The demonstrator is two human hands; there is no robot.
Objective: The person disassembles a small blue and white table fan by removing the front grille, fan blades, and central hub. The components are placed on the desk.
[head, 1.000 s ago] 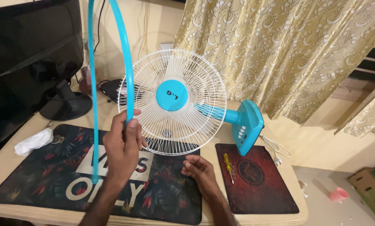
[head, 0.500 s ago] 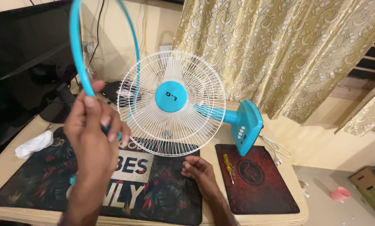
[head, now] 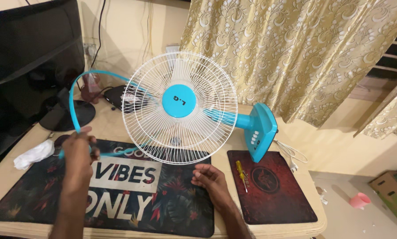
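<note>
left hand [head: 81, 148] fingers clamped on thin blue plastic ring [head: 72, 99]; right hand [head: 209, 177] fingers loosely apart beside wire fan grille [head: 154, 128].

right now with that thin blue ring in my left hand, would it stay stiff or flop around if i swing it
The blue ring is probably springy rather than rigid: it is a thin band arcing away from the left hand. It looks light for its span, held at one spot. A swing would likely make it wobble toward the white fan guard close beside it.

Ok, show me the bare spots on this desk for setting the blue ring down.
Free: the large mat between left hand and right hand; the red mat right of the screwdriver. Crowded: behind the fan, near the monitor base.
</note>
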